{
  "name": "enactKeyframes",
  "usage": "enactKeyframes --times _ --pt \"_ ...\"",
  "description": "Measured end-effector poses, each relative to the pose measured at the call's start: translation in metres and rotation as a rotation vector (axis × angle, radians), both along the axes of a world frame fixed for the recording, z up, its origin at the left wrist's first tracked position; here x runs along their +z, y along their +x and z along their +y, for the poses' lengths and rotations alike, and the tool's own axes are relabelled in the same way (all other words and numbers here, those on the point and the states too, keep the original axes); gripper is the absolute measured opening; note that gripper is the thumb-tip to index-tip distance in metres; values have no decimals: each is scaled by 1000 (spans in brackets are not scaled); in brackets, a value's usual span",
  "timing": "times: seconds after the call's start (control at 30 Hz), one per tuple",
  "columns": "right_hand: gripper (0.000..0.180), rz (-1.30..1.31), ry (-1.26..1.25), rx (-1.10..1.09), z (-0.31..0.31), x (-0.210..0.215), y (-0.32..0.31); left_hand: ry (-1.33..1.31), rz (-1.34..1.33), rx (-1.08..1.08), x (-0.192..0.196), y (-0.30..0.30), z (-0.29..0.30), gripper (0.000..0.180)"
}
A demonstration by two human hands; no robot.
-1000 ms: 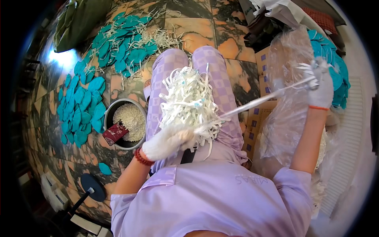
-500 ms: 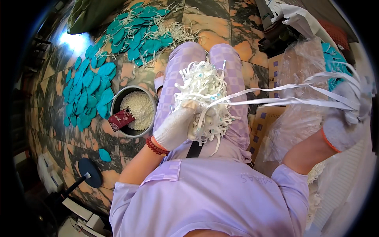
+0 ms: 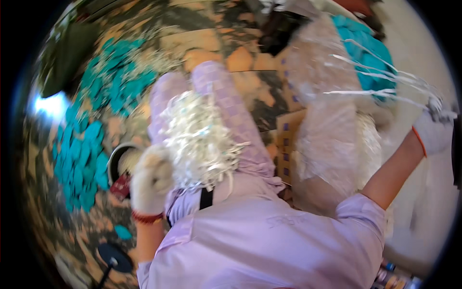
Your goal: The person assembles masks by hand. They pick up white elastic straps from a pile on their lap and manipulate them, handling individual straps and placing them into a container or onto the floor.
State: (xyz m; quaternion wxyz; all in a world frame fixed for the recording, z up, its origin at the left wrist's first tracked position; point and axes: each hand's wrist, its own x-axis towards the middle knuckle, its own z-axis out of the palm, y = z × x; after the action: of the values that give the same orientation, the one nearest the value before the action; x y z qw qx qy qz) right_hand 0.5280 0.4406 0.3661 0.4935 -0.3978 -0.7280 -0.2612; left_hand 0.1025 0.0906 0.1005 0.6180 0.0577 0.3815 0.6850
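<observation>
A: Nearest, at the bottom of the frame, there's your lilac shirt (image 3: pixel 274 241), and above it, left of centre, your left hand (image 3: pixel 152 180), gloved, red bracelet (image 3: pixel 147 218) at the wrist!

B: Fingers curled in, but they're blurred; we can't tell whether your grip there is closed on anything. It's right by the pile (image 3: pixel 197 139), that tangle of white strands heaped on your lap, just left of centre.

A: Now over to the right edge: your right hand (image 3: pixel 434 132), gloved too, clamped on white strips (image 3: pixel 363 92)! They fan out leftward from your fist, loose ends in the air.

B: Left of your left hand, partly hidden by it, sits the pot (image 3: pixel 111 166) with white bits (image 3: pixel 129 160) inside and a dark red packet (image 3: pixel 120 187) at its edge.

A: Right of your knees, clear plastic (image 3: pixel 327 149) beside a carton (image 3: pixel 285 139).

B: And farthest out, teal pieces (image 3: pixel 118 79) spread over the floor at upper left, with a teal stack (image 3: pixel 368 53) at upper right, behind your strips.
</observation>
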Motion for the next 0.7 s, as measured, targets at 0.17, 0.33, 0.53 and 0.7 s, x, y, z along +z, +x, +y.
enactKeyframes --times 0.17,0.33,0.53,0.7 --pt "19 -402 337 -590 20 8 95 70 -84 361 -34 -53 -26 15" --pt "30 -569 -667 -435 33 -86 144 -388 382 409 -87 -93 -52 18" --pt "55 -456 -1113 -478 23 -104 144 -819 728 130 -163 -130 -96 26" --pt "40 153 -1333 -305 34 -97 96 -1003 844 109 -203 -138 -121 34"
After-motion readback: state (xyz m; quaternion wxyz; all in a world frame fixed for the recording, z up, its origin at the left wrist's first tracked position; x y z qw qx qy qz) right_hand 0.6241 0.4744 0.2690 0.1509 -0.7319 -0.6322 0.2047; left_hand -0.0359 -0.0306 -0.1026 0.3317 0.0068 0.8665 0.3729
